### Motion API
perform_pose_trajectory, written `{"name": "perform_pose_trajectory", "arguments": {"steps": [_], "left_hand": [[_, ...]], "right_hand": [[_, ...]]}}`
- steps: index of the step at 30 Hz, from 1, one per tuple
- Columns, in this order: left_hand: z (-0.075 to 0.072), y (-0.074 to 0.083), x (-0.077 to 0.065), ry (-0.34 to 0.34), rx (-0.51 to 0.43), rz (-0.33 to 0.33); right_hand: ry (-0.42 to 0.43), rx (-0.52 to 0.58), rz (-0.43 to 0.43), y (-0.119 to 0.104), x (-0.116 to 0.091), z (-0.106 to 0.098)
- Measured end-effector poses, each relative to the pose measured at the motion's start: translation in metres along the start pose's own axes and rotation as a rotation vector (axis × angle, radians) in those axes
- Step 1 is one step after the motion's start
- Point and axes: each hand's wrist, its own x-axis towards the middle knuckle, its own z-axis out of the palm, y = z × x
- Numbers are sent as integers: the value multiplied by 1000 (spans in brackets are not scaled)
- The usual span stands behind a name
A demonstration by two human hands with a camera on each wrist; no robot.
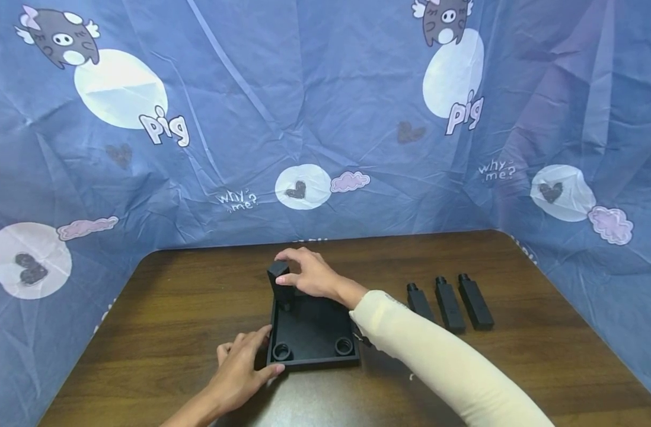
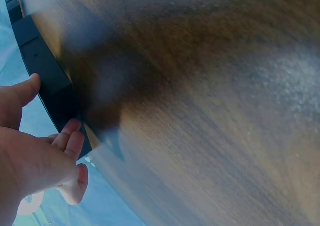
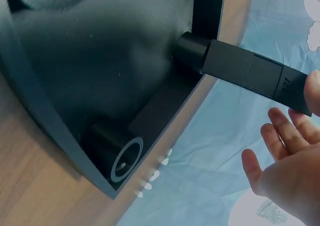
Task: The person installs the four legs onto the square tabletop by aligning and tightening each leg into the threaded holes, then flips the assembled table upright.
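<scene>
A black square tabletop (image 1: pixel 315 326) with a raised rim lies underside up, round sockets at its corners. One square black leg (image 1: pixel 281 283) stands upright in its far left socket. My right hand (image 1: pixel 316 274) grips the leg's upper end between thumb and fingers. In the right wrist view, the leg (image 3: pixel 245 70) meets the socket, with the right hand (image 3: pixel 295 156) at its outer end. My left hand (image 1: pixel 240 366) holds the tabletop's near left corner, thumb on the front and fingers along the left side. The far right socket is hidden by my right arm.
Right of the tabletop, three more black legs (image 1: pixel 449 305) with narrow round ends lie in a row on the brown wooden table (image 1: pixel 187 308). My right sleeve (image 1: pixel 427 356) partly covers the nearest one. A blue patterned cloth (image 1: pixel 336 118) hangs behind the table.
</scene>
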Motion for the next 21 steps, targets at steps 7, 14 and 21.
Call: {"name": "perform_pose_trajectory", "arguments": {"steps": [7,14,21], "left_hand": [[0,1,1,-13,-13,-7],[1,2,2,-13,-2,-4],[1,1,2,-7,7,-4]], "right_hand": [[79,-28,75,3,-1,6],[45,-27,45,5,-3,0],[-34,-6,-26,3,-1,-10]]}}
